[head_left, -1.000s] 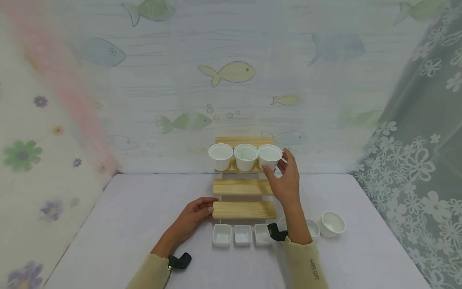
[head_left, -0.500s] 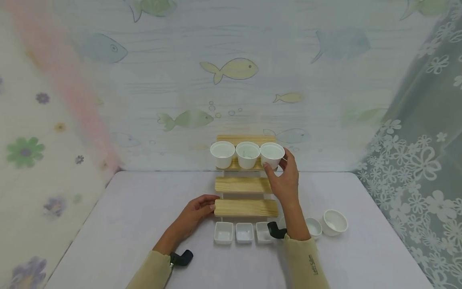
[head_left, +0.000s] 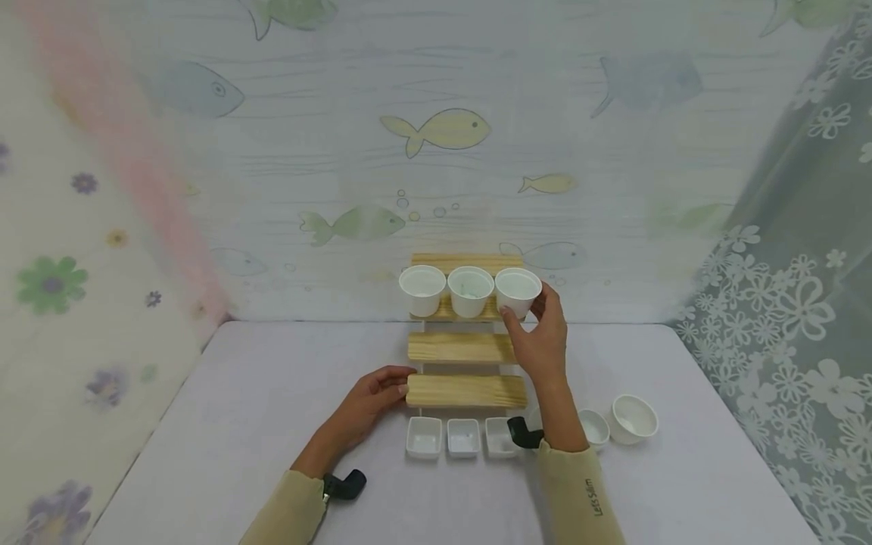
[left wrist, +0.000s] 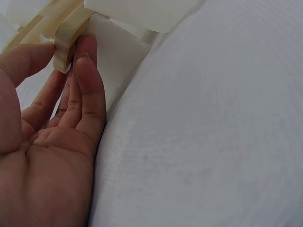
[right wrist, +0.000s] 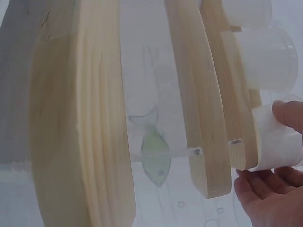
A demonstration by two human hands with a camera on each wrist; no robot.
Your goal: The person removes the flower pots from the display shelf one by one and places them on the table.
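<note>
In the head view my left hand [head_left: 368, 405] is at the left end of the lowest wooden shelf [head_left: 466, 390]. The left wrist view shows the thumb and fingers pinching the board's end [left wrist: 66, 45]. My right hand [head_left: 541, 352] grips the rightmost white cup [head_left: 515, 301] on an upper shelf of the tiered rack. Its thumb lies on the cup's front, and the other fingers go round the right side, partly hidden. Left of it on that shelf stand a middle white cup [head_left: 469, 303], with faint green marks inside, and a left white cup [head_left: 421, 301].
Before the rack stand three small square white dishes, the left [head_left: 424, 438], middle [head_left: 463, 438] and right [head_left: 499, 438], the last partly behind the wristband. Round white bowls, one larger [head_left: 633, 419] and one smaller [head_left: 595, 428], sit at right by my forearm. A fish-patterned curtain hangs behind.
The view has shifted slightly, so the rack appears a little further right and higher. The right cup has moved slightly away from the middle one. My left hand keeps its hold on the shelf.
</note>
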